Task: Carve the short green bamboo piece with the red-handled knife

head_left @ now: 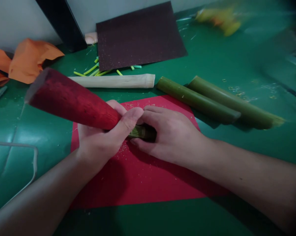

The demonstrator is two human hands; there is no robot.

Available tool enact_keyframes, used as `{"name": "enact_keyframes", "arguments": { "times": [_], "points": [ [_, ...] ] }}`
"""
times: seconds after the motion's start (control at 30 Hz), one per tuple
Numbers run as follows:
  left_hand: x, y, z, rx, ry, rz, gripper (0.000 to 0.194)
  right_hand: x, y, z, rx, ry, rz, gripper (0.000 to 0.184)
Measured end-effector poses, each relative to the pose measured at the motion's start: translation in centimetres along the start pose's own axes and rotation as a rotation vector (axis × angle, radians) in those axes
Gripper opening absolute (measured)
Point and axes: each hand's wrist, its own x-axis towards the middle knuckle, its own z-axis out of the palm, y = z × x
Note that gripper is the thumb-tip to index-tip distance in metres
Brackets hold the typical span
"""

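My left hand (111, 136) is closed around the lower end of a thick red cylinder (74, 101). The cylinder leans up to the left, its surface mottled and its far end flat and dark. Low over a red sheet (148, 183), my right hand (171, 134) curls its fingers around a short piece of green bamboo (138, 132) with a dark end. Both hands nearly touch at the fingertips. The cylinder's lower end is hidden by my left fingers, so I cannot tell whether it meets the bamboo. Fine shavings dot the sheet.
Two green bamboo lengths (199, 100) lie to the right on the green table (158, 219). Behind my hands are a pale stick (118, 81), thin yellow-green strips (91, 69) and a dark brown sheet (140, 36). Orange paper (31, 60) and a thin cable (35, 157) are at left.
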Motion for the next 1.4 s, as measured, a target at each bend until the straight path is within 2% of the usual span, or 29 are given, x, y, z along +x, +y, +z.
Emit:
{"name": "enact_keyframes", "arguments": {
  "times": [0.17, 0.47, 0.7, 0.8, 1.23, 1.4],
  "points": [
    [-0.1, 0.3, 0.0, 0.031, 0.021, -0.026, 0.031, -0.2, 0.0, 0.0, -0.029, 0.02, -0.025, 0.026],
    [-0.2, 0.5, -0.3, 0.039, -0.044, -0.035, 0.032, -0.1, 0.1, 0.3, -0.017, 0.029, -0.034, 0.027],
    [-0.2, 0.9, 0.2, -0.01, 0.073, -0.145, 0.033, 0.1, 0.4, 0.2, -0.031, 0.041, -0.054, 0.021],
    [-0.1, 1.0, 0.3, -0.018, 0.063, -0.195, 0.033, 0.0, 0.3, 0.3, -0.042, 0.046, -0.056, 0.023],
    [-0.1, 1.4, 0.4, 0.016, 0.047, -0.168, 0.036, 0.0, 0.4, 0.3, -0.022, 0.034, -0.054, 0.024],
    [0.0, 1.2, 0.4, -0.003, 0.082, -0.188, 0.032, 0.0, 0.4, 0.2, -0.011, 0.029, -0.033, 0.027]
  ]
}}
